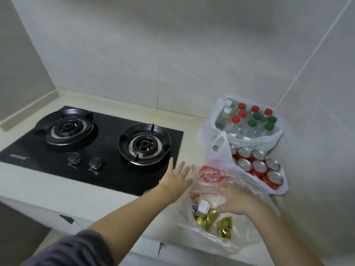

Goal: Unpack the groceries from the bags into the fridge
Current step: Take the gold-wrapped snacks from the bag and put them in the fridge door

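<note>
Three plastic bags stand on the counter at the right. The near clear bag [247, 235] holds gold packets [224, 228] and a small white carton [204, 206]. Behind it, a bag with a red print [211, 174] holds several red cans [258, 167]. The far white bag [272, 139] holds several bottles with red and green caps [252, 122]. My left hand [175, 179] reaches with fingers spread straight, its tips at the edge of the red-print bag. My right hand [235, 200] hovers flat and blurred over the mouth of the near bag.
A black two-burner gas hob [107, 152] with two knobs lies set into the pale counter [63, 192] to the left of the bags. Tiled walls close the back and the right side. The counter's front edge runs just below my arms.
</note>
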Demonstrator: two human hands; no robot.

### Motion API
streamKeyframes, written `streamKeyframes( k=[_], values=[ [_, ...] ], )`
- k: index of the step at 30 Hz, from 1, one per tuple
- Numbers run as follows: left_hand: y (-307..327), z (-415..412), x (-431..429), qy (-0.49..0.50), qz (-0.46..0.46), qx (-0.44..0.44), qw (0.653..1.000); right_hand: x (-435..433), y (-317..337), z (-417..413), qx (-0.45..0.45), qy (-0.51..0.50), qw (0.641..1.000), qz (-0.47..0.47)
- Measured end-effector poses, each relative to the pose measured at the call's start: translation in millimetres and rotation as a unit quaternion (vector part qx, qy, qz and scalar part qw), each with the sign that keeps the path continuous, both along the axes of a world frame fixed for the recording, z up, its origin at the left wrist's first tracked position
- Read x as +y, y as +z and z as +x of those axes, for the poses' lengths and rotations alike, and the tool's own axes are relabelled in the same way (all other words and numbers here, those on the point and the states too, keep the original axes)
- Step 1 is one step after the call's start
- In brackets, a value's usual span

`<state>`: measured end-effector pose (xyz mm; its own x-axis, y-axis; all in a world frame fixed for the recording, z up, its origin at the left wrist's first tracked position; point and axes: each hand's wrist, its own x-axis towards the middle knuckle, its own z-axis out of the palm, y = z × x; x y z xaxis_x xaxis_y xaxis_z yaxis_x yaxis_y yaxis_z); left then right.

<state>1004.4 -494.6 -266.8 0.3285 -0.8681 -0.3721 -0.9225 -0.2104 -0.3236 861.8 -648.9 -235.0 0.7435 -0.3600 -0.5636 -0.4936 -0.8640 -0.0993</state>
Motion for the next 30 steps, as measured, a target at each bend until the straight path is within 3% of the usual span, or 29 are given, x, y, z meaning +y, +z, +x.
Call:
streamKeyframes(
  k=[2, 6, 8, 10, 13, 17, 20, 24, 30],
  values=[
    [-3.7, 6.1, -9.7, -0.035, -0.019, 0.001, 0.999, -14.5, -9.5, 3.2, -0.019, 0.006, 1.0, 0.021],
    [-20.6, 7.4, -21.5, -0.25, -0.035, 0.022, 0.967, -34.4, -28.2, 6.5, -0.065, 0.041, 0.994, 0.077],
    [-27.9, 11.3, -24.7, -0.299, -0.006, 0.002, 0.954, -43.3, -37.4, 6.4, -0.065, 0.048, 0.992, 0.1],
    [-36.9, 17.7, -28.9, -0.278, 0.042, -0.008, 0.96, -50.6, -48.7, 5.6, -0.028, 0.063, 0.992, 0.105],
    [-48.0, 25.2, -35.8, -0.148, 0.098, -0.014, 0.984, -55.1, -66.4, 4.2, 0.073, 0.082, 0.991, 0.072],
    [-62.2, 24.6, -38.6, -0.029, 0.127, -0.041, 0.991, -49.0, -84.1, 4.5, 0.122, 0.068, 0.99, -0.029],
    [-68.7, 17.8, -32.0, -0.007, 0.159, -0.061, 0.985, -48.9, -90.3, 2.5, 0.178, 0.109, 0.968, -0.139],
    [-72.4, 3.8, -18.6, 0.033, 0.184, -0.064, 0.98, -54.0, -87.9, 1.8, 0.261, 0.15, 0.93, -0.21],
    [-64.6, -19.1, -18.8, 0.051, 0.095, -0.013, 0.994, -49.9, -95.1, -11.4, 0.207, 0.145, 0.937, -0.241]
  ],
)
